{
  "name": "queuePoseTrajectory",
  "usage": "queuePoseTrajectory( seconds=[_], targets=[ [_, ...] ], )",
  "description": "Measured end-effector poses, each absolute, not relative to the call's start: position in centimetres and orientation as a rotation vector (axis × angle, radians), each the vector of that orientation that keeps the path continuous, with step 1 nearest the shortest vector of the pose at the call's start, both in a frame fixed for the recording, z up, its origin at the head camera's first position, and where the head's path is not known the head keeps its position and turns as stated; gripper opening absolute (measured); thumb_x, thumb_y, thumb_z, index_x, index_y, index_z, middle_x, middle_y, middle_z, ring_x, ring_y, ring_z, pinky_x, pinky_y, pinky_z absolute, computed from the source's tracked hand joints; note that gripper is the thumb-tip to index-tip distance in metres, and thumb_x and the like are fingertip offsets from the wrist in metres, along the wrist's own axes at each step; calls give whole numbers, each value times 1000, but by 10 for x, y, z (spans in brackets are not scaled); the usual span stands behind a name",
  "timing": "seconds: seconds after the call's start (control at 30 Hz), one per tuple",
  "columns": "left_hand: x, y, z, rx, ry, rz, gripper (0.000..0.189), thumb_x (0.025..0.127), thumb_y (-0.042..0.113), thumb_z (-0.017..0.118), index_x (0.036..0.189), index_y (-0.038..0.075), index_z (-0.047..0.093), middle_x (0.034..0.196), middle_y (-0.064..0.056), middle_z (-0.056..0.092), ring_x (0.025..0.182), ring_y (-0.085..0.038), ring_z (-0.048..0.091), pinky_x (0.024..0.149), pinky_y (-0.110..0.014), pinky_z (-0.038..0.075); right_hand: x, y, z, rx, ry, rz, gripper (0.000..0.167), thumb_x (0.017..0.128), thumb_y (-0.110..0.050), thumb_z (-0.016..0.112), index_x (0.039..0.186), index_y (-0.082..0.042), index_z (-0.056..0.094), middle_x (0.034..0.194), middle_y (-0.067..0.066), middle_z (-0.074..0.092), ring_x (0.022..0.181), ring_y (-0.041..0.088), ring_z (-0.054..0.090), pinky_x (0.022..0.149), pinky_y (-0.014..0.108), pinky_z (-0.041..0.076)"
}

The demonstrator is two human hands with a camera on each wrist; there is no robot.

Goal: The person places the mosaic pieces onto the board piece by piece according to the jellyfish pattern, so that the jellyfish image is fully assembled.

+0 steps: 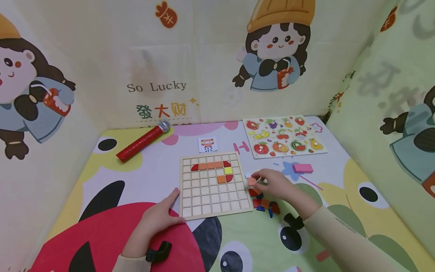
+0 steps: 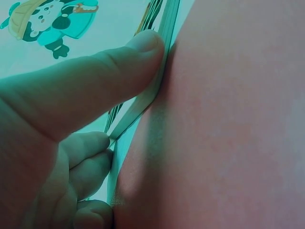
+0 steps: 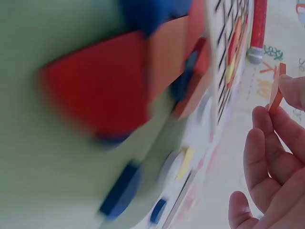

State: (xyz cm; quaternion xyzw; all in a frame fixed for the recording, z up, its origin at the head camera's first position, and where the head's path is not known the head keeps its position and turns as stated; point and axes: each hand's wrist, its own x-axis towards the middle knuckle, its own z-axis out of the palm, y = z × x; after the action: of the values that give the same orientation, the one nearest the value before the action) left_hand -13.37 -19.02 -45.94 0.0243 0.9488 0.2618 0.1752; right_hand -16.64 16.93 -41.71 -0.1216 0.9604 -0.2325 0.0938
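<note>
A wooden grid board (image 1: 207,198) lies on the table. Several pieces sit in its cells: red quarter-rounds (image 1: 195,167), orange squares (image 1: 211,165) and a yellow square (image 1: 228,170). Along the board's lower left corner rests my left hand (image 1: 158,217), thumb against the near edge and index finger along the left side; the left wrist view shows the thumb (image 2: 119,67) touching the rim. Between thumb and fingertips my right hand (image 1: 275,183) pinches an orange square tile (image 3: 278,88), just right of the board. Below that hand lies a loose pile of red, orange and blue pieces (image 1: 265,204).
Behind the board is a small pattern card (image 1: 207,144). A red microphone (image 1: 141,143) lies at the back left, a fruit puzzle board (image 1: 285,138) at the back right. A pink block (image 1: 303,168) lies beyond the right hand. Printed cloth walls (image 1: 210,56) enclose the table.
</note>
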Motion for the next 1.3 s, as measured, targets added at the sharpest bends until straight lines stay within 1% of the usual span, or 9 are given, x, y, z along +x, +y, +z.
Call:
queuePoseTrajectory(
  seconds=[0.1, 0.33, 0.43, 0.67, 0.77, 0.9, 0.97, 1.13, 1.3],
  targets=[
    [-134, -190, -459, 70, 2689, 738, 112, 49, 42, 85, 144, 24, 27, 139, -10, 42, 110, -27, 50, 60, -34, 53, -175, 154, -415, -394, 2859, -719, 31, 84, -25, 64, 112, -13, 64, 99, -1, 63, 85, 14, 53, 71, 28, 48],
    [-133, -190, -460, 69, 2686, 760, 110, 50, 40, 85, 143, 24, 28, 139, -10, 42, 112, -28, 50, 60, -33, 53, -192, 114, -410, -412, 2845, -762, 32, 86, -27, 62, 116, -15, 61, 107, -1, 62, 92, 15, 55, 81, 32, 49],
    [-132, -190, -461, 74, 2685, 768, 111, 50, 41, 84, 144, 24, 27, 139, -11, 42, 113, -28, 49, 60, -34, 53, -198, 98, -410, -402, 2829, -766, 33, 85, -27, 63, 116, -16, 61, 109, -2, 62, 93, 14, 55, 82, 31, 48],
    [-133, -191, -461, 69, 2679, 766, 113, 49, 43, 84, 144, 25, 26, 140, -10, 41, 115, -29, 48, 60, -35, 54, -208, 72, -421, -438, 2807, -773, 32, 86, -25, 61, 117, -15, 61, 117, 1, 60, 109, 18, 52, 93, 35, 45],
    [-133, -191, -461, 67, 2672, 767, 113, 49, 43, 84, 144, 25, 26, 140, -10, 41, 114, -29, 48, 60, -35, 54, -210, 67, -427, -474, 2856, -729, 29, 86, -23, 60, 113, -14, 63, 119, 4, 58, 110, 21, 51, 91, 36, 45],
    [-134, -191, -461, 66, 2671, 765, 114, 49, 42, 85, 144, 25, 25, 140, -10, 41, 113, -28, 48, 60, -34, 54, -213, 62, -435, -479, 2883, -669, 29, 85, -25, 61, 112, -13, 64, 119, 4, 58, 110, 22, 50, 91, 37, 44],
    [-134, -191, -461, 65, 2670, 767, 114, 49, 42, 85, 144, 25, 25, 140, -10, 40, 114, -28, 48, 60, -35, 54, -215, 59, -437, -472, 2877, -624, 31, 86, -29, 60, 113, -16, 64, 118, 3, 59, 111, 23, 50, 92, 38, 42],
    [-135, -191, -463, 66, 2670, 759, 114, 49, 43, 84, 144, 26, 25, 140, -10, 40, 113, -28, 48, 60, -34, 54, -218, 55, -441, -430, 2876, -481, 31, 85, -37, 60, 113, -23, 65, 118, -2, 60, 109, 24, 48, 89, 41, 39],
    [-135, -191, -463, 61, 2676, 749, 113, 50, 43, 84, 144, 26, 25, 140, -10, 41, 111, -26, 49, 59, -33, 53, -219, 55, -443, -435, 2872, -394, 28, 85, -38, 61, 109, -26, 66, 118, -5, 60, 110, 24, 44, 91, 46, 34]
  ],
)
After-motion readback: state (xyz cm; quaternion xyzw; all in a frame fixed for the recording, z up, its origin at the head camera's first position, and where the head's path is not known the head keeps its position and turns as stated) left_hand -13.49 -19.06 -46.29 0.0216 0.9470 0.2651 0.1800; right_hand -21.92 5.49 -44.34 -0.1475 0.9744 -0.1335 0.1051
